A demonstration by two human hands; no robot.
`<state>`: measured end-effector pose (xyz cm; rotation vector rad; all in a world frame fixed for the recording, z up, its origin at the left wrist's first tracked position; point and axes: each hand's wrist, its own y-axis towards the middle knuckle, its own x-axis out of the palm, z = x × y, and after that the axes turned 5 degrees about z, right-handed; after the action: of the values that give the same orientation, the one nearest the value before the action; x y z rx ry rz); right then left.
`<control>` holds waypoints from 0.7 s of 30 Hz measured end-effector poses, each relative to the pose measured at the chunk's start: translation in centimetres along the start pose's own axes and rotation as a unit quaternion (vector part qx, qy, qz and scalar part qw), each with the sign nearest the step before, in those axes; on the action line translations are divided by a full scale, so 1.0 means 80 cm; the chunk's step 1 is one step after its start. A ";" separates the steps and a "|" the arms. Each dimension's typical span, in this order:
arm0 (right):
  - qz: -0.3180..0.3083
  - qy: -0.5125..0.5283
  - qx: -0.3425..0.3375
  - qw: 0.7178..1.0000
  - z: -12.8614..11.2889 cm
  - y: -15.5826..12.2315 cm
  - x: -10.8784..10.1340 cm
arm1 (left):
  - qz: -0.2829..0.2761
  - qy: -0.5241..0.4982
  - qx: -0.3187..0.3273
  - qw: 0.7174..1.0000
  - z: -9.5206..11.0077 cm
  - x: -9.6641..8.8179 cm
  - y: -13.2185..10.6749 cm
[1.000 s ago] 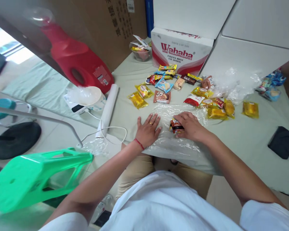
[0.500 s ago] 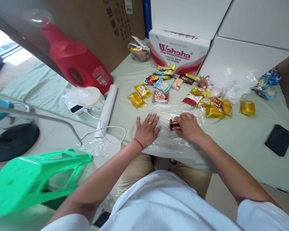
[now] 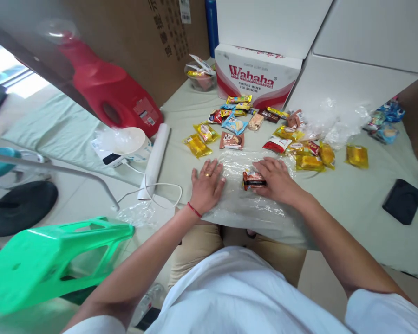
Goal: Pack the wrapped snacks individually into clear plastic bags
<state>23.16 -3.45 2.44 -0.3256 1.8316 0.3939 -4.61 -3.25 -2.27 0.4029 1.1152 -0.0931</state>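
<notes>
A clear plastic bag lies flat at the near edge of the pale green table. My left hand rests flat on the bag's left end, fingers spread, a ring on one finger. My right hand grips a small dark brown and red snack packet on the bag's middle. Beyond the bag lie several snack packets: yellow ones, a brown one, a blue one, a red and white one.
A Wahaha carton and white boxes stand at the back. Crumpled clear plastic lies at right, with a black pouch. A white scale with a bowl, a white roll, a red jug and a green stool are at left.
My right hand has shifted slightly away from me and turned the snack packet flatter on the bag. My left hand slid a little left and stays flat.
</notes>
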 end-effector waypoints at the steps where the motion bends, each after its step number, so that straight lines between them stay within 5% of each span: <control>1: 0.032 0.027 -0.015 0.999 0.003 -0.012 -0.011 | 0.043 -0.009 0.013 0.999 -0.002 -0.008 -0.003; 4: 0.099 0.108 -0.057 0.988 0.008 -0.066 -0.040 | 0.126 -0.072 0.133 0.980 -0.007 -0.034 -0.020; 7: 0.109 0.147 -0.065 0.981 0.004 -0.133 -0.034 | 0.059 -0.147 0.303 0.940 -0.014 -0.046 -0.046; 9: 0.103 0.142 -0.056 0.983 0.001 -0.172 -0.010 | -0.009 -0.146 0.357 0.922 -0.023 -0.042 -0.063; 12: 0.104 0.135 -0.028 0.985 0.002 -0.206 0.032 | -0.077 -0.133 0.331 0.931 -0.044 -0.029 -0.078; 15: 0.110 0.170 -0.005 0.979 0.011 -0.209 0.048 | -0.114 -0.190 0.273 0.936 -0.060 -0.024 -0.075; 21: 0.041 0.219 0.028 0.974 0.038 -0.166 -0.009 | -0.177 -0.293 0.157 0.926 -0.052 -0.050 -0.032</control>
<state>31.52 -14.17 0.98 -0.3150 2.2897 0.3438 -10.61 -4.62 -0.93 0.4170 0.5630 -0.6774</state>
